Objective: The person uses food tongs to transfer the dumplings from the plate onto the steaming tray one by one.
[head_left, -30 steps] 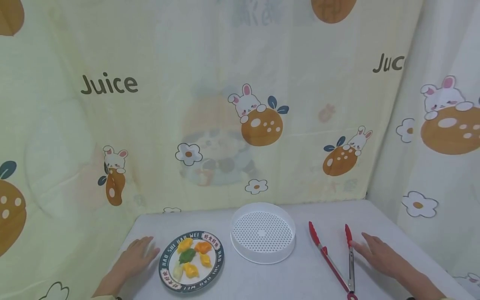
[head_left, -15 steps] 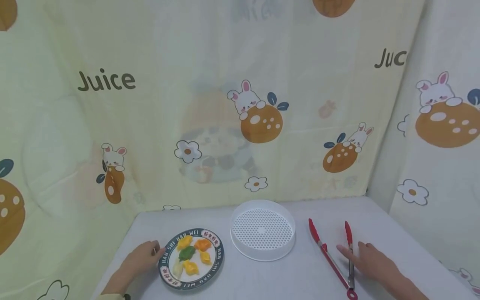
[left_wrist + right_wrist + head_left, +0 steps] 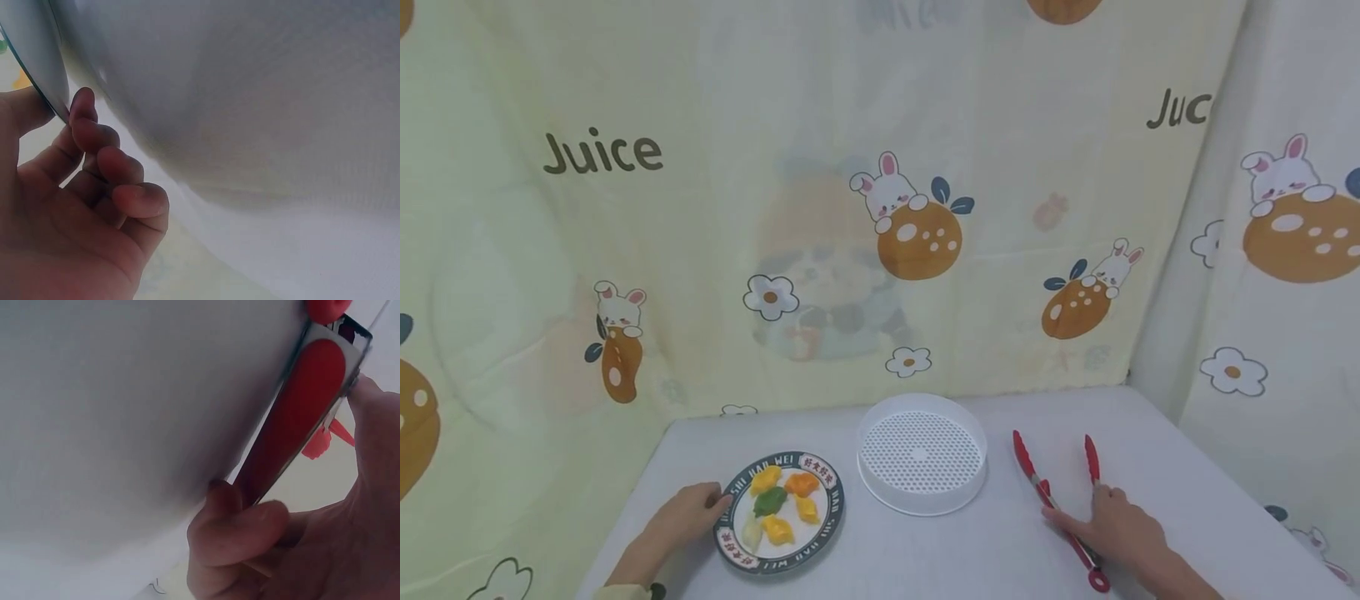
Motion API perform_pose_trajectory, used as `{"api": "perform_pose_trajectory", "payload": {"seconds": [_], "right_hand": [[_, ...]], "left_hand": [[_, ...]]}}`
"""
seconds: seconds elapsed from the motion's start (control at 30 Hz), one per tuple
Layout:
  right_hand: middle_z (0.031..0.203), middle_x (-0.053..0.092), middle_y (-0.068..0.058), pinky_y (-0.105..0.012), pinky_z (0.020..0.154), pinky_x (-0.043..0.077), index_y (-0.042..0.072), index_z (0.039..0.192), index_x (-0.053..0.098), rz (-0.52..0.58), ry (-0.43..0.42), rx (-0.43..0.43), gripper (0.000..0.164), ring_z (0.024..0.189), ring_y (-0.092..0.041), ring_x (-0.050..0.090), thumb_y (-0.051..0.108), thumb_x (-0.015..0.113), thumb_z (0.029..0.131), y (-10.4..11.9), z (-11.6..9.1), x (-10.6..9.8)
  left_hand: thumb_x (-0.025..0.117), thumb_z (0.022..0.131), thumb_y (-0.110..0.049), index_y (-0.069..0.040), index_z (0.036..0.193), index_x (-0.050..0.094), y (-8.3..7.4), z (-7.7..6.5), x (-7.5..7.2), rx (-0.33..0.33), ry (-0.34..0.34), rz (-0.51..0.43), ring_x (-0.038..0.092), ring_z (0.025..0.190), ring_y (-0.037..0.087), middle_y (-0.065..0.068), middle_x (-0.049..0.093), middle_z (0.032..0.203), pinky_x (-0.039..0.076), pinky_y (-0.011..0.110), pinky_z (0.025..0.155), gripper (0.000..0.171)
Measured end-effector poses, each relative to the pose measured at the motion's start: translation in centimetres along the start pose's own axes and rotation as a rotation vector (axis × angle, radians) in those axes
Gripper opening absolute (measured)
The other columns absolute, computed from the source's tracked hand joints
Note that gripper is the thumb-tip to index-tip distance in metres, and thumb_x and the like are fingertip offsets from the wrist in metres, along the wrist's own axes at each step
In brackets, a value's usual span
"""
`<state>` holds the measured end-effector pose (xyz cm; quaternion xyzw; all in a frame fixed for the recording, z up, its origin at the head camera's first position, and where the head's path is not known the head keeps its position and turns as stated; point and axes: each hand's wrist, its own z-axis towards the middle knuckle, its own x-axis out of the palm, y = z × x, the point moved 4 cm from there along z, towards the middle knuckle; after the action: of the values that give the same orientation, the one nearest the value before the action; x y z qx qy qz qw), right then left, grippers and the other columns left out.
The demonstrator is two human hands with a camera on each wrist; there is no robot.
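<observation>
At the left, my left hand [image 3: 691, 510] pinches the rim of a round plate [image 3: 836, 500] with a dark patterned border. The left wrist view shows the plate's edge [image 3: 39, 59] between thumb and curled fingers [image 3: 119, 165]. Small dumplings lie on the plate, among them a green one [image 3: 770, 501], an orange one [image 3: 802, 483] and several yellow ones. Over on the right, my right hand [image 3: 1126, 529] grips red-tipped metal tongs [image 3: 1024, 452], whose arms are spread apart. From the right wrist, fingers curl at a red handle [image 3: 297, 409], thumb on the other side.
A white round steamer tray [image 3: 921, 454] with a perforated base stands between the plate and the tongs. All of this is on a white-covered table [image 3: 940, 558]. Behind it hangs a printed curtain [image 3: 820, 217], with another curtain [image 3: 1232, 317] along the right side.
My left hand has moved right to the plate and taken its rim. My right hand has moved left onto the tongs and closed around them. The head view has tipped slightly downward.
</observation>
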<state>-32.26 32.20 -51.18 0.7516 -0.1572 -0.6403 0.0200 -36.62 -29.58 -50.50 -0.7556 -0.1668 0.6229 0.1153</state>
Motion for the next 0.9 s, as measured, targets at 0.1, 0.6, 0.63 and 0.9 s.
{"api": "perform_pose_trajectory", "payload": {"seconds": [0.1,0.6,0.63,0.9], "right_hand": [[0.085,0.048,-0.018,-0.03,0.056,0.042,-0.022,0.122,0.044,0.019,-0.022,0.003,0.128,0.066,-0.021,0.052,0.092,0.059,0.065,0.4,0.0,0.1],[0.095,0.047,-0.024,-0.028,0.055,0.041,-0.022,0.127,0.038,0.096,0.013,0.055,0.116,0.069,-0.022,0.051,0.076,0.068,0.074,0.6,0.0,0.1],[0.097,0.047,-0.026,-0.028,0.055,0.041,-0.022,0.128,0.037,0.093,0.008,0.051,0.115,0.07,-0.023,0.051,0.076,0.068,0.075,0.5,-0.1,0.0],[0.111,0.045,-0.038,-0.035,0.057,0.045,-0.021,0.134,0.024,0.102,-0.06,-0.035,0.11,0.072,-0.029,0.052,0.07,0.061,0.084,0.3,-0.5,-1.1]], "left_hand": [[0.061,0.099,-0.032,-0.003,0.105,0.067,0.0,-0.2,-0.2,-0.004,0.001,0.002,0.057,0.075,0.016,0.002,0.064,0.083,0.052,0.036,0.071,0.03],[0.063,0.099,-0.031,-0.002,0.107,0.067,0.1,-0.2,0.0,-0.028,0.011,-0.014,0.057,0.076,0.017,0.003,0.064,0.084,0.053,0.037,0.073,0.031],[0.063,0.098,-0.031,-0.003,0.104,0.067,0.1,-0.1,0.0,-0.028,0.009,-0.014,0.057,0.076,0.017,0.003,0.064,0.083,0.052,0.036,0.071,0.029],[0.063,0.098,-0.029,-0.009,0.093,0.066,0.2,0.1,0.0,-0.002,0.001,-0.034,0.054,0.073,0.016,0.002,0.06,0.077,0.046,0.032,0.066,0.022]]}}
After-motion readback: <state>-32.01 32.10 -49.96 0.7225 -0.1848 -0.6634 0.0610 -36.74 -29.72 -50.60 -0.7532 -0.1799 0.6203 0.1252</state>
